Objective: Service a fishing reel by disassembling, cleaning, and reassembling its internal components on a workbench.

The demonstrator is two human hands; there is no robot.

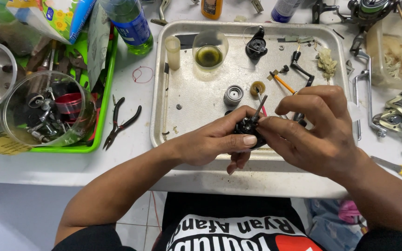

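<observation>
I hold a black reel part [247, 126] in my closed left hand [215, 142], over the metal tray [201, 100]; my right hand [312, 128] fingers pinch its shaft [260, 108].

One camera only — worn on the person's head, it looked steeply down, close over the metal tray [173, 135]. The white table [61, 172] filled the frame edge to edge.

A carton [56, 16] with blue, green and yellow flower print is lying at the table's far left corner. Beside it a green bottle [130, 23] is wearing a blue label. At the far edge, an orange bottle [211, 8] and a blue-labelled can [284, 9] are standing.
</observation>
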